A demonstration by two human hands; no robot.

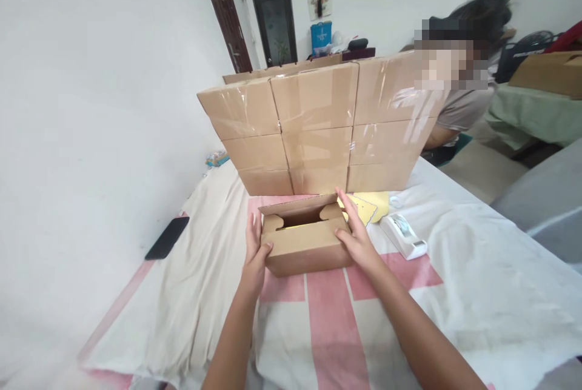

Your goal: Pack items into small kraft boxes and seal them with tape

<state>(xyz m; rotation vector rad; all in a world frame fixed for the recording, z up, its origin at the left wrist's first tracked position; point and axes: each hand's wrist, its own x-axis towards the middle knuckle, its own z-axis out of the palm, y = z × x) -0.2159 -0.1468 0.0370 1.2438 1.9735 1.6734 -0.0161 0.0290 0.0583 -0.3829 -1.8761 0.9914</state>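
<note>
A small brown cardboard box (304, 244) lies on the cloth-covered table (477, 293) in front of me, its top flaps partly folded in with a dark gap and something yellow inside. My left hand (255, 252) presses against its left end, thumb over the top edge. My right hand (355, 233) holds its right end, fingers stretched along the side flap. Both hands grip the box between them.
A stack of taped cardboard boxes (318, 129) stands right behind the small box. A white tape dispenser (404, 236) and yellow paper (370, 205) lie to the right. A black phone (167, 238) lies at the left. Another person (459, 99) sits behind the stack at right.
</note>
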